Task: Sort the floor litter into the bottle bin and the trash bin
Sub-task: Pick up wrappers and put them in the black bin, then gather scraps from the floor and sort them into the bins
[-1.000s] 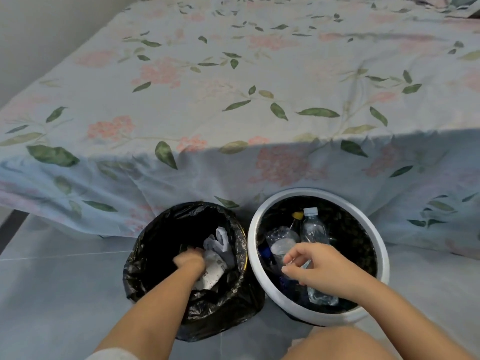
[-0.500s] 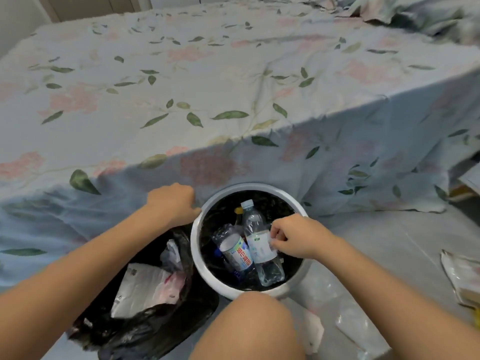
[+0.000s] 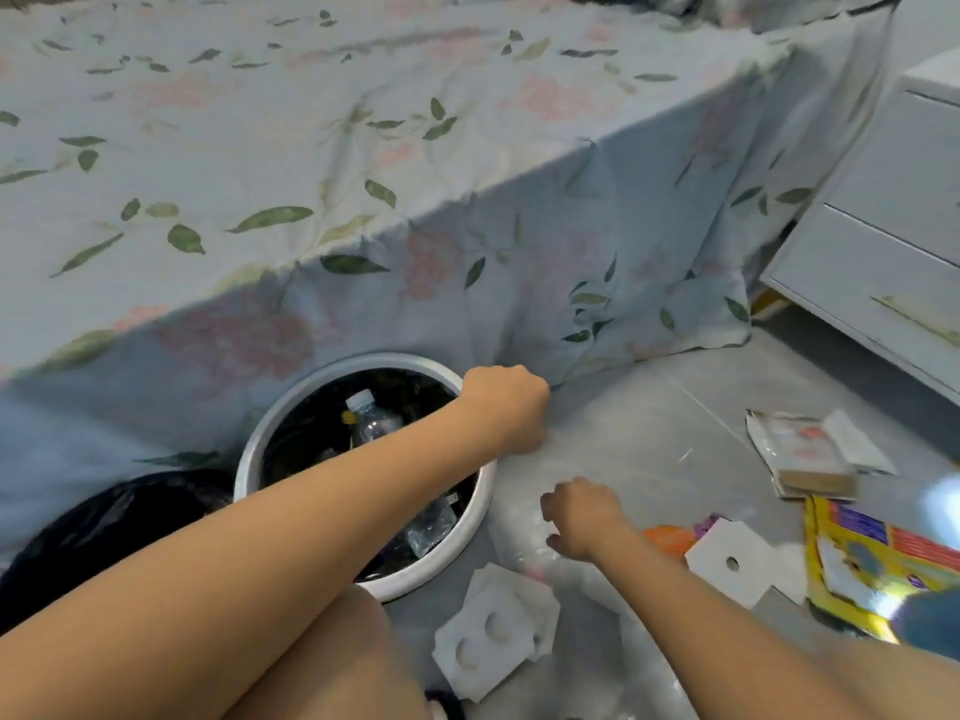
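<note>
The white round bottle bin [image 3: 248,462] stands by the bed with clear plastic bottles [image 3: 373,419] inside. The black-bagged trash bin [image 3: 104,517] is at its left, partly cut off. My left forearm crosses over the bottle bin, and my left hand [image 3: 506,407] is a closed fist just past its right rim. My right hand [image 3: 582,517] hovers low over a blurry clear plastic film [image 3: 587,582] on the floor, fingers curled and apart. I cannot see whether either hand grips the film. White foam pieces [image 3: 493,636] lie in front of the bin.
More litter lies to the right: a white card with a hole [image 3: 732,563], an orange scrap [image 3: 670,537], a foil packet [image 3: 800,449], yellow printed packaging [image 3: 857,558]. A bed with a floral sheet [image 3: 467,200] is behind, a white drawer unit [image 3: 883,241] at right, my knee [image 3: 332,662] at bottom.
My view swung right. My left hand left the trash bin and reached across the bottle bin. My right hand came out of the bottle bin and down to the floor litter.
</note>
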Tool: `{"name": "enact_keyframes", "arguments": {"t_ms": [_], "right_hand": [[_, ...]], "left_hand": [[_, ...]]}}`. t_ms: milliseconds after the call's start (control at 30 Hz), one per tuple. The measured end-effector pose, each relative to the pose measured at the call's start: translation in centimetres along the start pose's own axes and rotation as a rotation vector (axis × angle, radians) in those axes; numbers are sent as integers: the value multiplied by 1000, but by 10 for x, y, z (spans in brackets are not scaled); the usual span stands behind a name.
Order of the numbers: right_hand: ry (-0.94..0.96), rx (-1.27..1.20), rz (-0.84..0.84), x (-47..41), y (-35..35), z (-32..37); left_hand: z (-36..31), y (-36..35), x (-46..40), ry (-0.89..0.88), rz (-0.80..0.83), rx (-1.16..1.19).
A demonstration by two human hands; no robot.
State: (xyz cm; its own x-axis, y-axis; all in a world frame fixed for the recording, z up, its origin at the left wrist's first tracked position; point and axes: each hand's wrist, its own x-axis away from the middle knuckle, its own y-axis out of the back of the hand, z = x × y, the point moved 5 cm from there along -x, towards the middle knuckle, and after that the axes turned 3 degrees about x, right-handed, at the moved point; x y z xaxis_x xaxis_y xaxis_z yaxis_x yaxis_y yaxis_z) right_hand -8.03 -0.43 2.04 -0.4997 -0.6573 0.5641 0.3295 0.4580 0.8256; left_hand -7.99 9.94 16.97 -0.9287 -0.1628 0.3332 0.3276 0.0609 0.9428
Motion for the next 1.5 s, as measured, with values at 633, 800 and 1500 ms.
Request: {"name": "enact_keyframes", "arguments": {"t_ms": [633, 800, 1500], "right_hand": [[38, -235, 71, -53, -152, 79], [-61, -571, 111, -55, -143, 59], [-15, -1454, -36, -1, -9, -55]], "left_hand": [[-11, -61, -18, -316, 205, 109], [-8, -62, -21, -326, 196, 117], [-10, -76, -23, -198, 242, 34]]}}
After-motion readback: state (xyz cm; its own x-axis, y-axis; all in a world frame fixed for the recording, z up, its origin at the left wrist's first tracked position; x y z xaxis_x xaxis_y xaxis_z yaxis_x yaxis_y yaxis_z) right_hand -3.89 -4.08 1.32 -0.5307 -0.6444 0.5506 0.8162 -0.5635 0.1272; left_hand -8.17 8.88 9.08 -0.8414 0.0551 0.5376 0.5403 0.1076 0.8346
